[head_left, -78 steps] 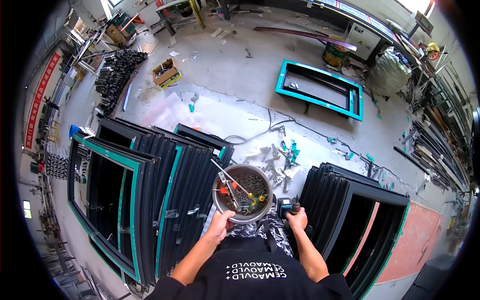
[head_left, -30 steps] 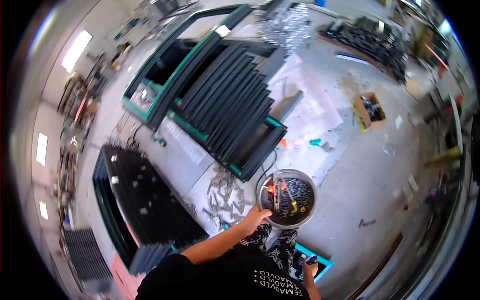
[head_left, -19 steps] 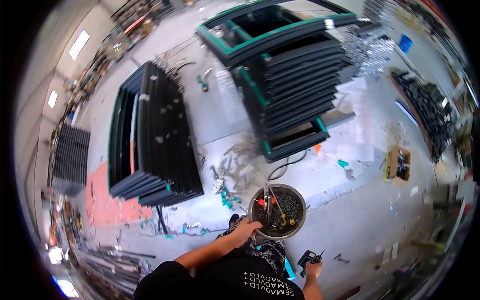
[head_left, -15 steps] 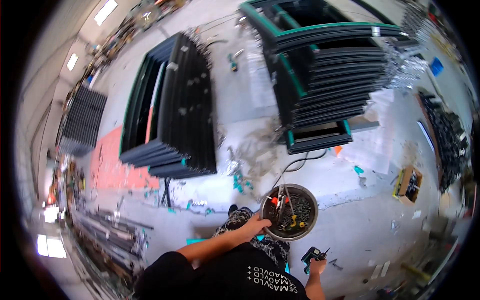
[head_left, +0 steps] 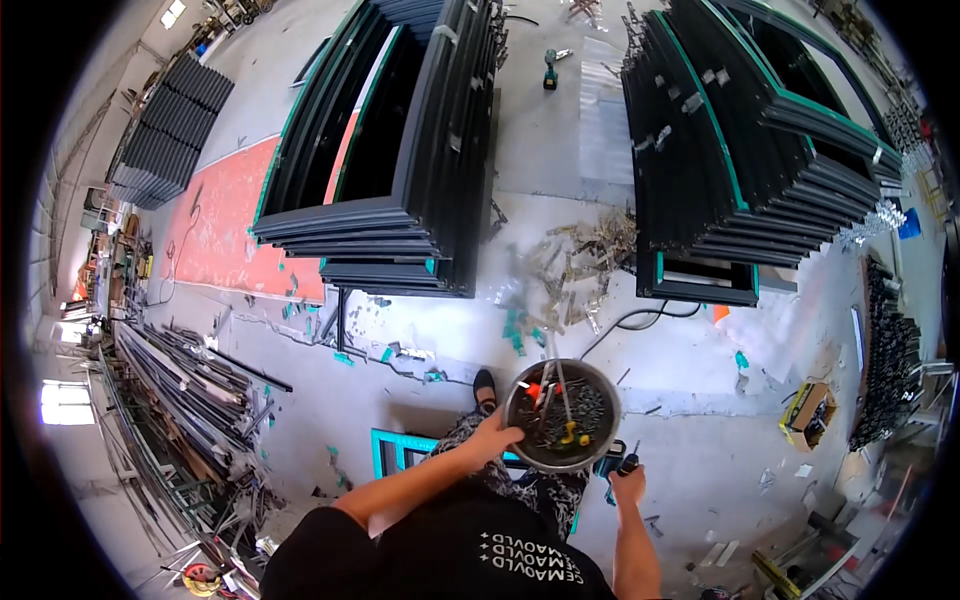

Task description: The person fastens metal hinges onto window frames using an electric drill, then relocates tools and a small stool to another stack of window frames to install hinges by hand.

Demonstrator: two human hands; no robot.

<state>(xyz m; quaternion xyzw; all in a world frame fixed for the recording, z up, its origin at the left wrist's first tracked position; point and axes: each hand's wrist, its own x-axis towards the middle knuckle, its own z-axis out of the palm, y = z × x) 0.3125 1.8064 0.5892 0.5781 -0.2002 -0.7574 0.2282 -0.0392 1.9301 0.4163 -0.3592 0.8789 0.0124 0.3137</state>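
Observation:
My left hand (head_left: 495, 440) grips the near left rim of a round metal bowl (head_left: 563, 467), holding it in front of my body. Inside lie many dark screws (head_left: 592, 408), an orange-red piece (head_left: 533, 390), long thin metal tools and a yellow-handled tool (head_left: 569, 432). Just right of the bowl, my right hand (head_left: 627, 486) is closed around a cordless drill (head_left: 606, 464), its bit pointing up and away. The bowl's edge partly covers the drill. Below the bowl, a teal-edged dark frame (head_left: 385, 452) lies on the floor by my legs.
Tall stacks of dark frames stand ahead at left (head_left: 450, 200) and right (head_left: 700, 180). Between them lie metal scraps (head_left: 595, 255) and another drill (head_left: 550, 72). A black cable (head_left: 640, 322) crosses the floor. Right is a cardboard box (head_left: 808, 415); left, long metal profiles (head_left: 190, 370).
My view has swung, so the frame stacks sit further right. My right hand and drill have come up closer to the bowl. The left hand still holds the bowl.

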